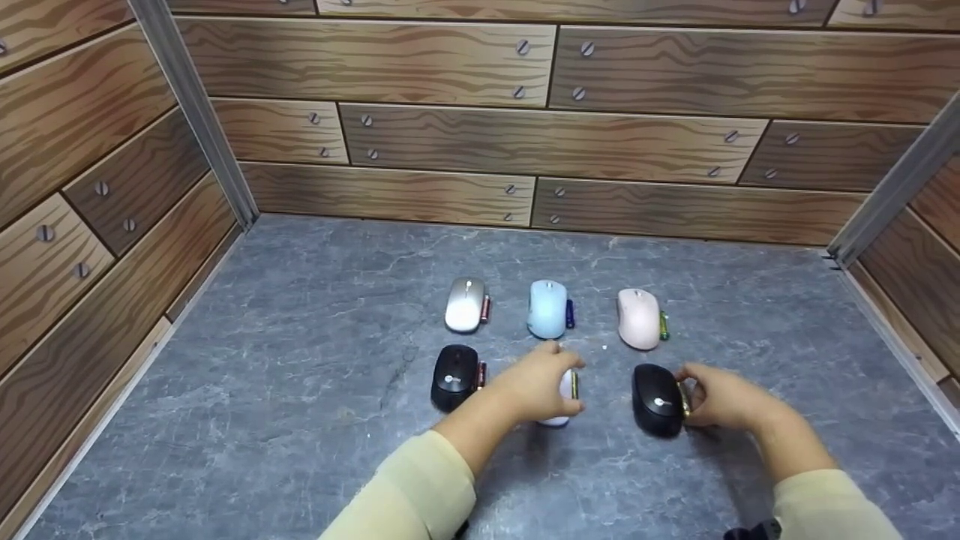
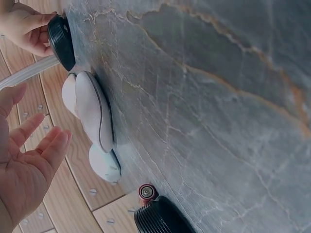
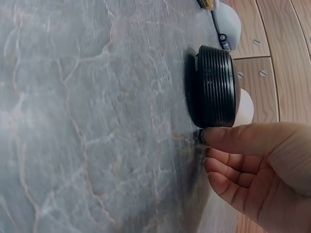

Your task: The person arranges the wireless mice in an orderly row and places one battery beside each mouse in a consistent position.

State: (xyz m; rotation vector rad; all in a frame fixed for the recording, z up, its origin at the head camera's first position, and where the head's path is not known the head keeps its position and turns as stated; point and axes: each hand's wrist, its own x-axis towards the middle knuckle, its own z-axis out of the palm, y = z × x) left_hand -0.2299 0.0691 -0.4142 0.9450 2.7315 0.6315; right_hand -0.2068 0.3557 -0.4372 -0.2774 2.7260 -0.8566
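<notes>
Above a white mouse (image 1: 556, 421) in the front row hovers my left hand (image 1: 536, 382), thumb and fingers spread and holding nothing. It partly hides that mouse, which has a battery (image 1: 575, 384) along its right side. In the left wrist view the same hand's fingers (image 2: 56, 148) are apart from the mice. My right hand (image 1: 729, 397) pinches a battery (image 1: 685, 399) between thumb and fingertips, right beside a black mouse (image 1: 658, 405). In the right wrist view the thumb covers most of this battery, close by the ribbed side of the black mouse (image 3: 216, 87).
Another black mouse (image 1: 454, 379) lies front left with a red battery (image 1: 481, 373). Behind stand a silver mouse (image 1: 465, 304), a blue mouse (image 1: 547, 309) and a pink mouse (image 1: 639, 319), each with batteries on its right. Wood-patterned walls (image 1: 450, 135) enclose the grey marbled surface (image 1: 300, 375).
</notes>
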